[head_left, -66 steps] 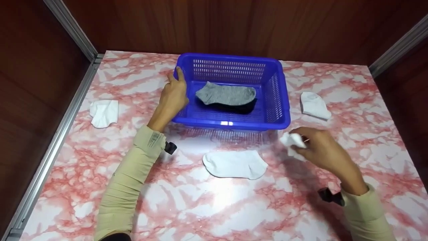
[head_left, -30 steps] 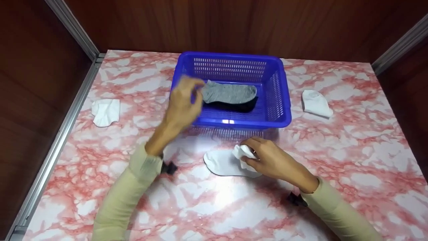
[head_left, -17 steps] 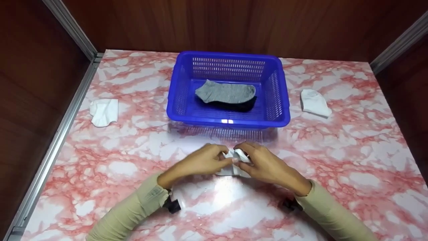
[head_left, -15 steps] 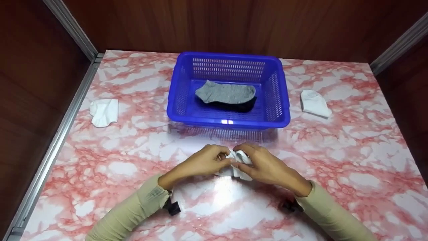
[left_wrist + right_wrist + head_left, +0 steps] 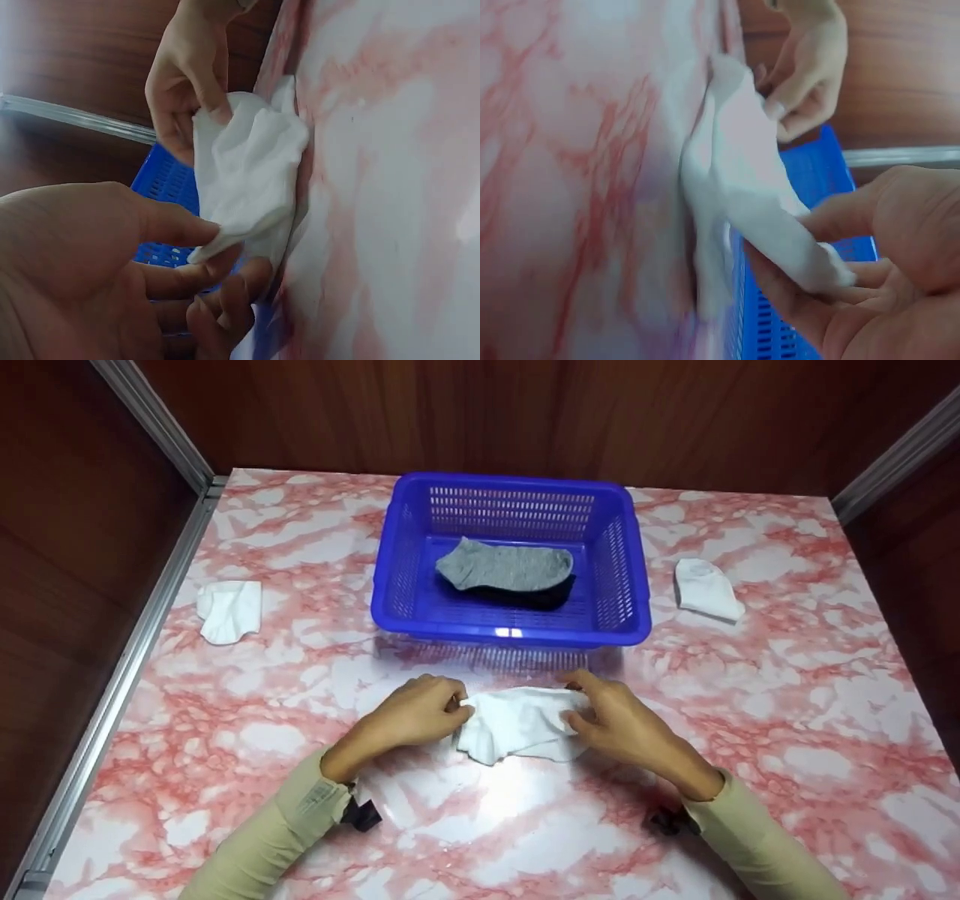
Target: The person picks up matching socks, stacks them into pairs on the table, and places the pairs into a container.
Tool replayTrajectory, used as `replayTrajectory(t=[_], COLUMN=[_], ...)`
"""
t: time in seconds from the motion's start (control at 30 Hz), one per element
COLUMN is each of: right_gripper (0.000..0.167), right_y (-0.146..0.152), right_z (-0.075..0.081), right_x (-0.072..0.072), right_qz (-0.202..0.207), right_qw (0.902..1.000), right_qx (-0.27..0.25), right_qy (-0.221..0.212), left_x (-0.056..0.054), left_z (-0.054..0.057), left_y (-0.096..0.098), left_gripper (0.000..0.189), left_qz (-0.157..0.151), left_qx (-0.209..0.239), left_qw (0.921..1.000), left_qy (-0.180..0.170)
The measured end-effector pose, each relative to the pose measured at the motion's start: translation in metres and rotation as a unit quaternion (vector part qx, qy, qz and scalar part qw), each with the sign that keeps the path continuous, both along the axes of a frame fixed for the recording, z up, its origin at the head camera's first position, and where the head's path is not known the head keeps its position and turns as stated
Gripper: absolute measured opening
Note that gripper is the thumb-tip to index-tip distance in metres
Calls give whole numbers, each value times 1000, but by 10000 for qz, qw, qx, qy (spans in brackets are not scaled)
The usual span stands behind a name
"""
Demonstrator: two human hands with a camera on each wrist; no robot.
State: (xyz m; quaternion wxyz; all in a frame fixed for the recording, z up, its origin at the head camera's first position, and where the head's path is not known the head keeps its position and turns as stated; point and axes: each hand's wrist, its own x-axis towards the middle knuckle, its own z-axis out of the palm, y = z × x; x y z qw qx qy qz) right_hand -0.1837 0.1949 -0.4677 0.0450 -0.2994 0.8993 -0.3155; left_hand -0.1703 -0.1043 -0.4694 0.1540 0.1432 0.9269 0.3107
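A white ankle sock (image 5: pixel 514 716) is stretched out between my two hands, in front of the basket. My left hand (image 5: pixel 416 711) pinches its left end between thumb and finger, as the left wrist view shows up close. At the other end, my right hand (image 5: pixel 630 727) grips the sock between thumb and fingers (image 5: pixel 840 217). A second white sock (image 5: pixel 551 751) lies flat on the table under the held one and is mostly covered by it.
Behind the hands stands a blue plastic basket (image 5: pixel 450 628) holding a grey sock (image 5: pixel 517 568) on a black one (image 5: pixel 551 597). One folded white sock (image 5: pixel 232 611) lies at the far left, another white sock (image 5: pixel 706 591) right of the basket. Wood-look panels (image 5: pixel 480 416) enclose the table.
My left hand has let go of the basket and joined the right at the front. The bunched sock, brought in from the right, is now spread open over the one on the table.
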Motion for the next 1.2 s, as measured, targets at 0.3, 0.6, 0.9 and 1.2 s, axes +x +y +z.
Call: replayTrajectory(t=[0.3,0.6,0.9,1.2], right_gripper=[35,15,22,11], right_y=[6,4,12,13], right_z=[6,-3,-3,16], right_x=[1,3,-8,-5], right_qz=[237,1277,1196,255], right_qw=[9869,9785,9791,9892], right_qx=[404,1057,1045,-937], right_qy=[1542,1229,1273,1098], left_x=[15,25,25,16], left_z=[0,-5,0,-2], left_y=[11,15,7,4], left_gripper=[33,47,54,32], left_qz=[-553,-1866,-2064,-2164], left_qx=[-58,-1184,-918,-940], left_qw=[9851,9573,9544,9483], left_qy=[1628,1863,1951,2123])
